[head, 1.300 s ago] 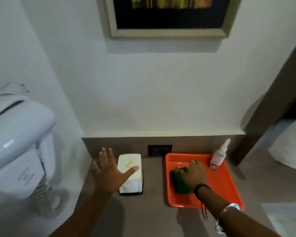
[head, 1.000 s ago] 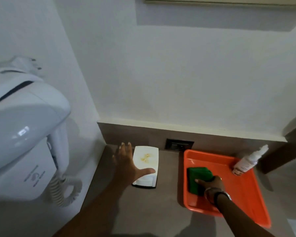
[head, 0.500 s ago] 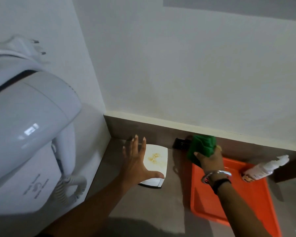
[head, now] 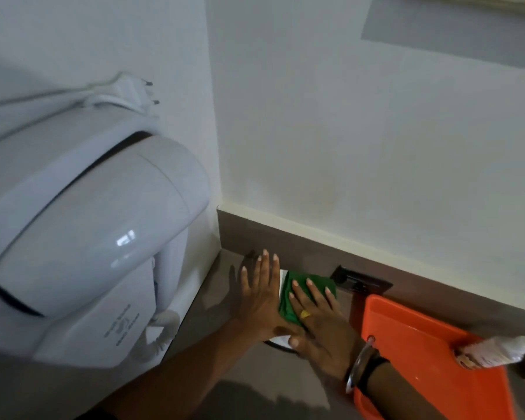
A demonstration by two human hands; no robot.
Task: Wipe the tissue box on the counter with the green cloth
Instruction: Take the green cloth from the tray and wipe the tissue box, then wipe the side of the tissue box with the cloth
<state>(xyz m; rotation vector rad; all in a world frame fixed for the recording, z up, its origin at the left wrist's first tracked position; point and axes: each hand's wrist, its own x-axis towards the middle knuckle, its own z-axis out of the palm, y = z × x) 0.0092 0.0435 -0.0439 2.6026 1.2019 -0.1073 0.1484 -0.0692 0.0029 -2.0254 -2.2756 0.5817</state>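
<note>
The white tissue box (head: 281, 338) sits on the grey-brown counter (head: 255, 383) near the left wall, almost wholly hidden under both hands. The green cloth (head: 297, 294) lies spread on top of the box. My right hand (head: 319, 325) presses flat on the cloth with its fingers spread. My left hand (head: 262, 301) rests against the box's left side, fingers straight and apart, thumb tucked under my right hand.
An orange tray (head: 412, 338) lies right of the box, with a white spray bottle (head: 497, 351) on its far right side. A black wall socket (head: 361, 281) sits behind the box. A white wall-mounted hair dryer (head: 82, 237) juts out at the left.
My right hand carried the green cloth from above the tray leftward and set it down on top of the tissue box. My left hand stayed by the box's left side.
</note>
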